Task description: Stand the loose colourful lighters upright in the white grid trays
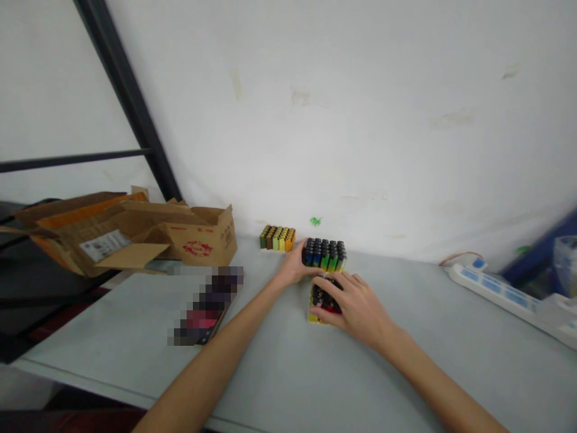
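Note:
A block of upright lighters [324, 252] with black tops and blue and green bodies stands near the wall. My left hand [295, 264] grips its left side, thumb along the front. Just in front of it is a second block of lighters [325, 300] with dark tops and a yellowish lower edge. My right hand [349, 304] lies over this nearer block, fingers curled round its top and partly hiding it. A third block of yellow, green and brown lighters [277, 239] stands behind my left hand, against the wall, touched by neither hand.
Open cardboard boxes [207, 240] stand at the left beside a black metal frame [130, 102]. A dark, pixelated flat object [210, 307] lies on the grey table [270, 385]. At the right are a white power strip [496, 288] and a clear container [565, 258].

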Tool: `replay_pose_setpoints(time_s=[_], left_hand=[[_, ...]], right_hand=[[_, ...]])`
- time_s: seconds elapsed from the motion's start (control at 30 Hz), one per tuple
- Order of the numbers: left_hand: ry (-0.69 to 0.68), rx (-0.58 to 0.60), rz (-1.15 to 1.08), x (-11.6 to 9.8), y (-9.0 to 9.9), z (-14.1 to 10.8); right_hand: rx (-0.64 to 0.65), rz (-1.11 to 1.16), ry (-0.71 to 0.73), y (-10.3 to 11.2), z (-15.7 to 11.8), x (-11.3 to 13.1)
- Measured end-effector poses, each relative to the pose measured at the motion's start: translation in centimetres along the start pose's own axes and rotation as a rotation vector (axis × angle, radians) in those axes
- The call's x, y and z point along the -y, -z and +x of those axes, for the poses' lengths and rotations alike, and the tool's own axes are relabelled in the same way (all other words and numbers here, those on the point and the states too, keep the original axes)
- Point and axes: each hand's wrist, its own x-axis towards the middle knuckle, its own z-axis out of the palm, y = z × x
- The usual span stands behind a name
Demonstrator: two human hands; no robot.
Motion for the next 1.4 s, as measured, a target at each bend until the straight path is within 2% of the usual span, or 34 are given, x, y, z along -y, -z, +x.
replay_pose_setpoints(time_s=[0.17, 0.43, 0.67, 0.9, 1.1, 1.27, 1.4], left_hand=[[-0.042, 0.035, 0.048, -0.2, 0.5, -0.1], [-0.069, 0.087, 0.032, -0.5, 1.5, -0.6], [-0.059, 0.111, 0.032, -0.8, 2.0, -0.8], [-0.067, 0.123, 0.118, -1.0, 2.7, -0.7], [-0.04, 0.175, 0.096, -1.3, 3.5, -0.7], [-0.057, 0.214, 0.033, -1.1, 3.7, -0.4], [-0.048, 0.278, -0.029, -1.4, 3.8, -0.5]], right_hand=[[0.004, 0.033, 0.021, 0.3, -0.3, -0.5], [0.046, 0.06, 0.07, 1.6, -2.0, -2.7], [0.073, 0.039, 0.033, 2.8, -3.0, -4.0], [0.071, -0.014, -0.057, 3.1, -4.2, -6.5], [0.054, -0.081, -0.205, 2.9, -4.9, -9.0], [0.043, -0.188, -0.35, 2.4, -4.2, -9.7], [0.046, -0.231, -0.378, 1.8, -3.1, -9.8]])
